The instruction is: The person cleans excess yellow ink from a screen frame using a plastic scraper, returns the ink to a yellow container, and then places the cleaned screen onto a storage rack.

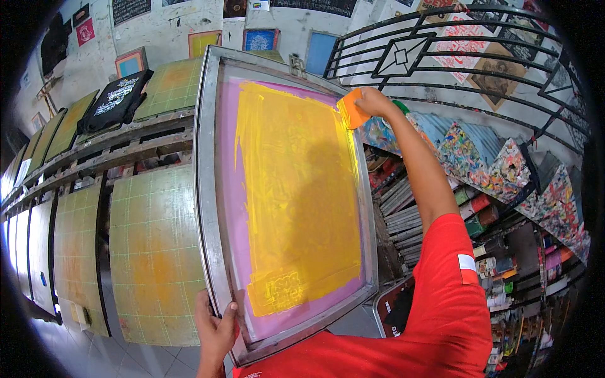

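Red shirt (pixel 372 354) is filling the 6 o'clock spot, fyi. Left hand (pixel 214 332) is gripping the edge of the screen frame (pixel 208 189) around 7, thumb and fingers closing on the rim. That frame's sitting pretty much dead centre, yellow ink (pixel 302 189) covering most of its purple mesh (pixel 238 220). Right hand (pixel 375 103) is pinching an orange scraper (pixel 354 112) at 1, fingers closing tight, ink smearing its edge.

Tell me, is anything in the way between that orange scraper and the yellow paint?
Nothing visible is: the right hand holds the orange scraper, whose yellow-smeared edge seems to meet the yellow paint near its upper right corner.
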`<state>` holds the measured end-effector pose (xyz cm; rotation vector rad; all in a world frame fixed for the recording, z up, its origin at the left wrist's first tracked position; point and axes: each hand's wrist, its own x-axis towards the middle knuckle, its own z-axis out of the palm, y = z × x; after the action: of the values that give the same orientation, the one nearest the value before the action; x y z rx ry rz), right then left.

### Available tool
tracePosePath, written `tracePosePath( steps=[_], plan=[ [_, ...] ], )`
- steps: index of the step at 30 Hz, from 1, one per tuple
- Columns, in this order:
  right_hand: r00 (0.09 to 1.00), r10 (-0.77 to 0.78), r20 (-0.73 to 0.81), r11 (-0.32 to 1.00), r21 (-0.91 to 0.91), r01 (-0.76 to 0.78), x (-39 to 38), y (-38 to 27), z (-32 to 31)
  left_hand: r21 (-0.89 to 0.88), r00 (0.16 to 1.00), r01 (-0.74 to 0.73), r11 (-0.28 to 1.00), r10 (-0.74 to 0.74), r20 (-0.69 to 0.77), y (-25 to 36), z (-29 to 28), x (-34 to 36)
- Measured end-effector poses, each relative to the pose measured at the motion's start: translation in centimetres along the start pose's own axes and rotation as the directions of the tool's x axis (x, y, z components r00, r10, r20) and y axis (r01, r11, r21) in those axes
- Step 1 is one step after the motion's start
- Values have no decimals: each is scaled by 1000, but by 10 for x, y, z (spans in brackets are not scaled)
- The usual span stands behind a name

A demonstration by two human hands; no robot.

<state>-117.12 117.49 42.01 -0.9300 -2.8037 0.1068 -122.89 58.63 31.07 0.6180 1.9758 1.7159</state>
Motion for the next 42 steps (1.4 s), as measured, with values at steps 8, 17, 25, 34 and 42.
tracePosePath(
  steps=[8, 17, 25, 34, 42],
  plan=[
    [991, -110, -73, 980, -176, 95, -5, -9, -31, -26, 999, 36, 999, -37, -17, 5, 2, 0],
    [962, -145, -232, 984, -133, 116, -14, 5, 1, -5, 998, 60, 998, -60, -13, 6, 2, 0],
    [981, -161, -112, 955, -269, 127, -41, -10, -4, -77, 984, 175, 982, -171, 57, -15, -6, 2],
    [980, -199, 6, 939, -285, 192, -69, -8, 0, 1, 986, 160, 987, -160, 51, 2, -3, 3],
    [977, -208, 45, 933, -291, 212, -98, -22, 8, 2, 997, 81, 997, -81, -12, 3, 1, 1]
  ],
)
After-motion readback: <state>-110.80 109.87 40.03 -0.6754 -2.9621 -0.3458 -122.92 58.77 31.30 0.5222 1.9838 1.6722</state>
